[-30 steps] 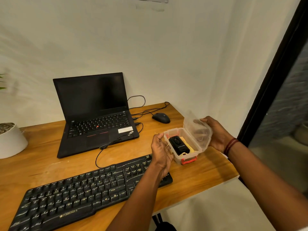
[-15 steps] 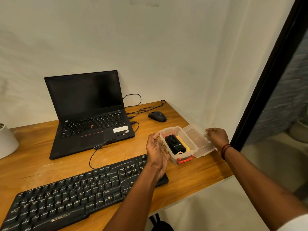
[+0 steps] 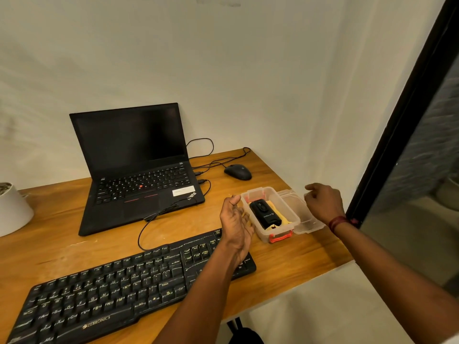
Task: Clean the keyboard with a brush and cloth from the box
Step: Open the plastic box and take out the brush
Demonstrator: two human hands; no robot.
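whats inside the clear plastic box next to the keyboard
In the clear box, a black oblong item with small printed lettering lies on a yellow cloth. It covers most of the cloth, so anything beneath either one is hidden.

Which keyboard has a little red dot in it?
The laptop's built-in keyboard, at the back: a red dot sits among its keys. The big separate keyboard in front has none.

A clear, glossy plastic box (image 3: 286, 207) and its lid (image 3: 306, 218) are lying on a smooth wooden desk (image 3: 62, 247) that is catching the light beside a matt black plastic keyboard (image 3: 124, 289); yellow cloth (image 3: 280, 212) is showing inside.
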